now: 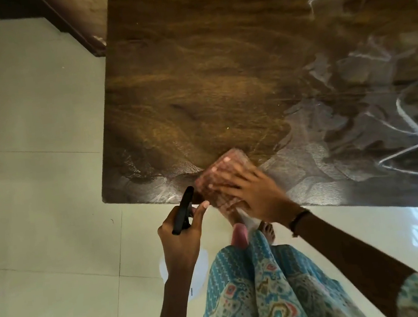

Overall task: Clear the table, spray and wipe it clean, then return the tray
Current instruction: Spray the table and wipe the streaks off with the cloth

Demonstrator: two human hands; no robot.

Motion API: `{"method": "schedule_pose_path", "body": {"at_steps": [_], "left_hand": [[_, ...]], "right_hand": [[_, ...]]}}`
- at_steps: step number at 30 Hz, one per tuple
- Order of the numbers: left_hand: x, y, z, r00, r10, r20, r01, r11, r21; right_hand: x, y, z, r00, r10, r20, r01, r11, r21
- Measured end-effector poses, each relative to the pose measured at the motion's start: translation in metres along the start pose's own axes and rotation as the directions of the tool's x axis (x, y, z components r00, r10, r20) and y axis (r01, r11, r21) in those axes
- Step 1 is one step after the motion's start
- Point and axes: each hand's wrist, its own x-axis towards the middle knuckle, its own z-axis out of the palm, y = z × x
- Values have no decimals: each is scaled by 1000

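cloth (pixel 220 175) under flat R grip (pixel 251 192)

One dark brown wood-grain counter (pixel 204 66) fills the far and right part of the scene. One pinkish checked cloth (pixel 218 175) lies at its near edge. One black spray-bottle head (pixel 183 211) shows near the left. Two hands: one left hand (pixel 183 238), one right hand (pixel 254 195). One dark wristband (pixel 298 219). Two bare feet (pixel 266 230) stand on the pale tiled floor (pixel 34 179).
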Motion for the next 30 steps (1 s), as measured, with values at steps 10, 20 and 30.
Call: {"method": "schedule_pose_path", "body": {"at_steps": [10, 20, 30], "left_hand": [[-13, -6, 19, 1000, 21, 1, -21, 1000, 5], [-29, 11, 44, 995, -20, 95, 21, 1000, -3], [-53, 15, 79, 976, 45, 212, -63, 995, 79]], "right_hand": [[45, -22, -9, 964, 264, -41, -259, 961, 96], [-62, 63, -9, 981, 193, -4, -193, 981, -6], [-26, 51, -16, 989, 143, -24, -143, 990, 7]]}}
